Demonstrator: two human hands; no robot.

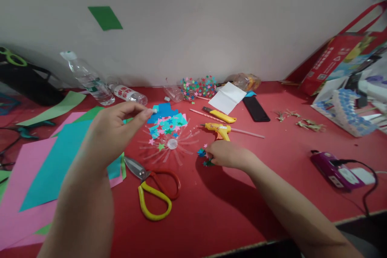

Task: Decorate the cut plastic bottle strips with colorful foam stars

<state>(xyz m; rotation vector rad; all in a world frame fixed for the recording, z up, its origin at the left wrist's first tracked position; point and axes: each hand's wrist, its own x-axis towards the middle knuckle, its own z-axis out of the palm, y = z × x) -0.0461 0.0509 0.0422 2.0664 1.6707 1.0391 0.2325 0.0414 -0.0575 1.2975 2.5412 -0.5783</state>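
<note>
My left hand [110,133] is raised over the coloured sheets, thumb and forefinger pinched on a small whitish piece [155,111] too small to name. Low over the table, my right hand [228,154] has its fingers closed at a cluster of paper stars [201,152], blue, pink and green; the fingertips are partly hidden. Between the hands lies a clear plastic piece cut into radiating strips [172,144], with stars and blue paper scraps [165,109] behind it. Scissors [145,175] with red and yellow handles lie open nearer me.
A yellow glue gun [219,129], a box cutter [222,115] and a phone [256,109] lie behind my right hand. Star-covered plastic [198,88] and bottles [93,84] line the white partition [193,28]. Coloured paper [51,169] spreads left; a purple device [337,171] with cables sits right.
</note>
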